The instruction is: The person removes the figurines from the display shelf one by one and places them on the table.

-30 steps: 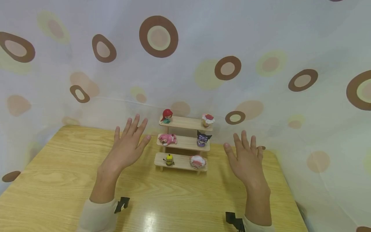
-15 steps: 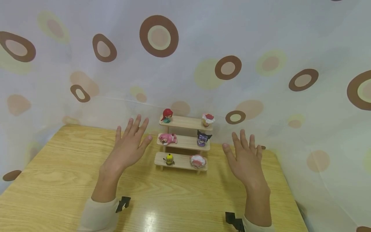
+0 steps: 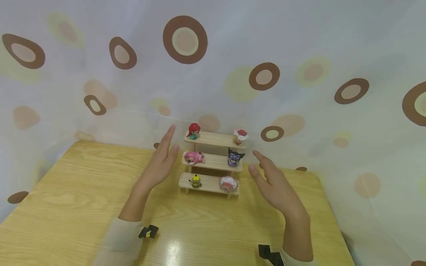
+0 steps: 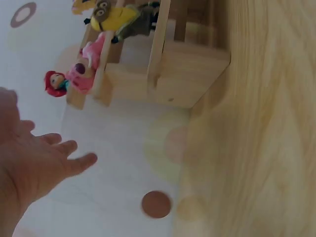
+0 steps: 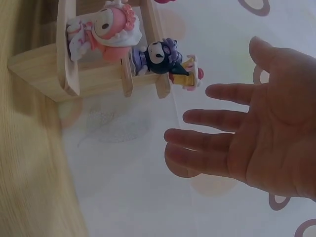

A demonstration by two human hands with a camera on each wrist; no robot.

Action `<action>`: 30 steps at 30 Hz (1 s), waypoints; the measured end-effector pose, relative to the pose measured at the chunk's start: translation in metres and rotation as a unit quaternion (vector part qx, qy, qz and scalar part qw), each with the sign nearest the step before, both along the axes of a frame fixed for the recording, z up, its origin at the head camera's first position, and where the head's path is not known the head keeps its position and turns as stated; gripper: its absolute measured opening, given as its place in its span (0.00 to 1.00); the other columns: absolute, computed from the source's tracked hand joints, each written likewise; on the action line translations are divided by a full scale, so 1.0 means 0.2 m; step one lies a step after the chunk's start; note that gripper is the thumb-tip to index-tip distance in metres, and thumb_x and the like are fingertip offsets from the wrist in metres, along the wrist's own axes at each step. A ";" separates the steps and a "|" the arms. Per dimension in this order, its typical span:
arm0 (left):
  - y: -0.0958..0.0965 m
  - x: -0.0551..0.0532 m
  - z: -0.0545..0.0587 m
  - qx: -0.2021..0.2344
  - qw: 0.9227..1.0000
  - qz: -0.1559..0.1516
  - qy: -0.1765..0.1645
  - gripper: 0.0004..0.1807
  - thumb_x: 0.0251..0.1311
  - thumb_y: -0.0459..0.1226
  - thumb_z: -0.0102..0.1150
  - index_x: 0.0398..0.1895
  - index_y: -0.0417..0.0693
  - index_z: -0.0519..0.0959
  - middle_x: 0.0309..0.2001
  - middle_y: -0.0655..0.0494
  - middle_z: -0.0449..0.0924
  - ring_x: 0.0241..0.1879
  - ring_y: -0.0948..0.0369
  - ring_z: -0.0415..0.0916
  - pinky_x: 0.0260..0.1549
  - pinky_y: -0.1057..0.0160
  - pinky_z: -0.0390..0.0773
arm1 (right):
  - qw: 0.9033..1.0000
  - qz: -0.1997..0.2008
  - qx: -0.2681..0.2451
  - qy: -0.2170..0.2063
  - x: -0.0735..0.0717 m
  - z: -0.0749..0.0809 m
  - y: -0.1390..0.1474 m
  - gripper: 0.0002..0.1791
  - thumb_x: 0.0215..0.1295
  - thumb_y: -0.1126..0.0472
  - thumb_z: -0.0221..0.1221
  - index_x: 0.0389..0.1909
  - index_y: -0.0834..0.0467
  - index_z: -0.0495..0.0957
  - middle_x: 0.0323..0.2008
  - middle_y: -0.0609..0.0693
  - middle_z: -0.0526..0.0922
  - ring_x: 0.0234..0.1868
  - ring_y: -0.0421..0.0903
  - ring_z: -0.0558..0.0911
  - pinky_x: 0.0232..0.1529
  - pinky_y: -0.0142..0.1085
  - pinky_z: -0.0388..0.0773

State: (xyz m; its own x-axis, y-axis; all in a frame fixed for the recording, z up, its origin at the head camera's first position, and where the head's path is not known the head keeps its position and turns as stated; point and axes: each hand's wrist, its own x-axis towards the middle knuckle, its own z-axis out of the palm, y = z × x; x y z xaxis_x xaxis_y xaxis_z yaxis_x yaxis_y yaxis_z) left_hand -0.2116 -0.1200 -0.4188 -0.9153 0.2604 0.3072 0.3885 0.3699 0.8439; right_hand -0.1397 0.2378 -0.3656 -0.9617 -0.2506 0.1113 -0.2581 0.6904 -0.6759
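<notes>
Shelf (image 3: 213,162) stands between flat hands, small gaps either side.

- Shelf (image 3: 213,162): three tiers, figurines at both ends, bare mid-boards.
- Left hand (image 3: 159,162), right hand (image 3: 271,183): flank shelf, apart from it.
- Curtain (image 3: 299,111): close behind shelf.

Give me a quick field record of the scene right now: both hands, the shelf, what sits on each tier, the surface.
left hand: open, edge-on, beside the shelf's left end, grip on nothing
right hand: open, beside the shelf's right end, grip on nothing
shelf: three-tier wooden stand on the table
top tier: red-haired figure, cupcake figure
middle tier: pink figure, dark purple figure
bottom tier: yellow figure, pink-and-white figure
backdrop: circle-patterned curtain
</notes>
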 end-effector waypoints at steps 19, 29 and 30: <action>0.16 -0.04 -0.16 0.220 0.967 -0.068 -0.108 0.36 0.82 0.62 0.12 0.88 0.65 0.43 0.87 0.61 0.39 0.85 0.46 0.40 0.72 0.21 0.45 | 1.000 0.010 -0.007 -0.013 0.00 -0.01 -0.01 0.35 0.86 0.40 0.43 0.82 0.55 0.60 0.80 0.56 0.64 0.75 0.63 0.70 0.69 0.68 0.68; 0.16 -0.03 -0.17 0.209 0.970 -0.061 -0.110 0.37 0.81 0.62 0.12 0.88 0.64 0.45 0.86 0.58 0.42 0.85 0.49 0.41 0.72 0.23 0.47 | 0.999 0.034 0.003 -0.033 -0.01 -0.02 -0.03 0.32 0.85 0.39 0.44 0.76 0.57 0.69 0.69 0.57 0.78 0.68 0.60 0.78 0.65 0.63 0.75; 0.16 -0.04 -0.18 0.207 0.970 -0.059 -0.109 0.37 0.81 0.62 0.11 0.88 0.64 0.45 0.86 0.57 0.43 0.85 0.49 0.42 0.72 0.23 0.47 | 0.999 0.040 0.004 -0.037 -0.02 -0.03 -0.03 0.32 0.85 0.40 0.45 0.76 0.58 0.69 0.68 0.58 0.79 0.67 0.60 0.78 0.65 0.63 0.75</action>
